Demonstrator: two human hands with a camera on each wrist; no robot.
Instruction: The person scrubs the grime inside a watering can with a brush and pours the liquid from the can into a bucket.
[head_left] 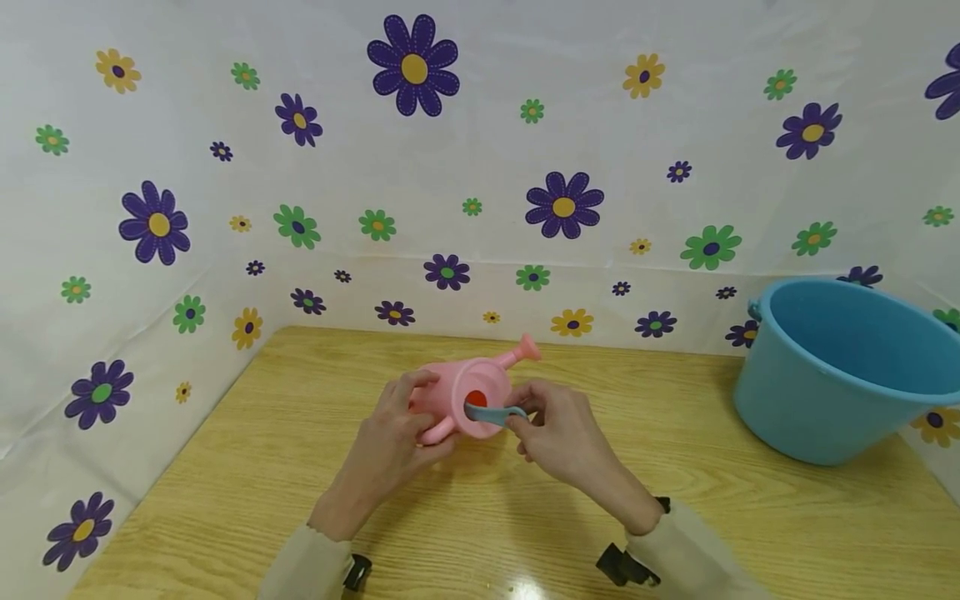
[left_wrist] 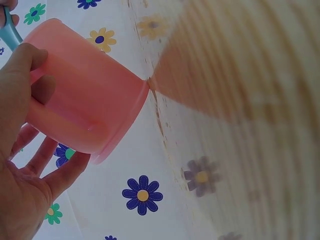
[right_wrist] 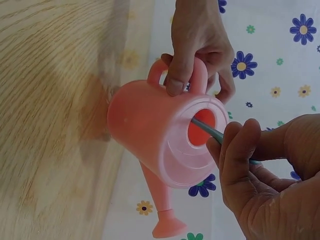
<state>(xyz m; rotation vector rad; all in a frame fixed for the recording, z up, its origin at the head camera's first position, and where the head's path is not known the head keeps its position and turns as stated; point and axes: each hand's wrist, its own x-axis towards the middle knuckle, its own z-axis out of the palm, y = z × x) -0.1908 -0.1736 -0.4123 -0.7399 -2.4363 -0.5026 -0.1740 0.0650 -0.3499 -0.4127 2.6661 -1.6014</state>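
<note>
A pink toy watering can [head_left: 444,385] is tilted on the wooden table, its round opening turned toward me and its spout pointing to the back right. My left hand [head_left: 396,429] grips the can by its handle [right_wrist: 199,75], thumb pressed along it. In my right hand [head_left: 558,425], thumb and fingers pinch the end of a blue-grey toy tool with a slim handle [head_left: 498,414]. The far end of that tool goes into the can's opening and is hidden inside, so its kind does not show. Red-orange shows within the opening.
A large blue bucket [head_left: 795,392] stands at the right side of the table [head_left: 300,467]. Behind and to the left hangs a white sheet [head_left: 480,150] printed with purple, green and yellow flowers. Dark straps [head_left: 628,565] sit at both wrists.
</note>
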